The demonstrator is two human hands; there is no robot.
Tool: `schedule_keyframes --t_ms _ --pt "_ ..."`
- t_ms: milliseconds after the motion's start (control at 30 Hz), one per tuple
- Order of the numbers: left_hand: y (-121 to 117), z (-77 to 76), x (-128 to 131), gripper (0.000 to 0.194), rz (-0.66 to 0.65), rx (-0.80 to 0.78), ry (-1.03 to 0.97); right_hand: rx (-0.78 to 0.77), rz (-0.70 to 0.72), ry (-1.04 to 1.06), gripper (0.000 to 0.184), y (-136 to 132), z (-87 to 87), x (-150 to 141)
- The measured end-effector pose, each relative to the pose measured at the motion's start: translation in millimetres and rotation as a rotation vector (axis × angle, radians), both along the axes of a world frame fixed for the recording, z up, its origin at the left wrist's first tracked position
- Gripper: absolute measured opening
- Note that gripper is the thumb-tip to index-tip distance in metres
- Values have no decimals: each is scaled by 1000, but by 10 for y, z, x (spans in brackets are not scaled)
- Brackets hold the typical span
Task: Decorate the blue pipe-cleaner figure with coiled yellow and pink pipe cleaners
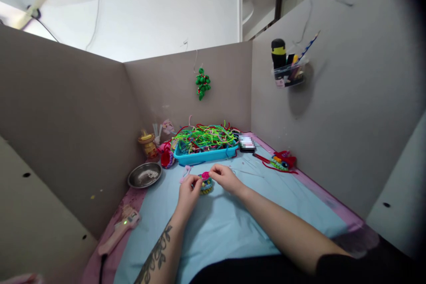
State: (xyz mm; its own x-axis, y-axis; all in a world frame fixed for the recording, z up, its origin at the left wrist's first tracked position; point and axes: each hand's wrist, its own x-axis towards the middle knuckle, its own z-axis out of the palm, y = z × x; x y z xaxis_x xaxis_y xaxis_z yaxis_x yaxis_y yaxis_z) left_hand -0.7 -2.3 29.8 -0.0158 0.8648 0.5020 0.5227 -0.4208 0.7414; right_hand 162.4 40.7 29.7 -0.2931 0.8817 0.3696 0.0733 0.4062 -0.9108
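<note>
A small round, multicoloured pipe-cleaner piece (206, 186) stands on the light blue cloth between my hands. Its top is magenta, with yellow and blue rows below. My left hand (189, 191) is closed at its left side, thumb and forefinger pinched against its upper edge. From the right, my right hand (226, 178) pinches at the rim of the magenta top. The exact strand under the fingertips is too small to make out. A pink pipe-cleaner shape (185, 174) lies just behind my left hand.
Behind stands a blue tray (203, 157) heaped with coloured pipe cleaners. A metal bowl (143, 176) with small white bits and a pink glue gun (120, 230) are on the left. At right lie a phone-like device (246, 143) and a colourful pipe-cleaner figure (282, 161). Grey partitions enclose the table.
</note>
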Motion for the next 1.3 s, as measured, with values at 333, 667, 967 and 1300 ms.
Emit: schedule_keyframes --t_ms 333,667,967,1300 --pt "2 41 -14 20 -24 -76 -145 75 -10 -120 16 7 13 23" --pt "43 -30 7 27 -169 -209 -393 30 40 -109 16 -10 33 30" --pt "79 -44 8 34 -183 -290 -626 43 88 -109 18 -17 44 42" --pt "-25 -18 62 23 -2 -153 -465 62 79 -119 14 -33 15 4"
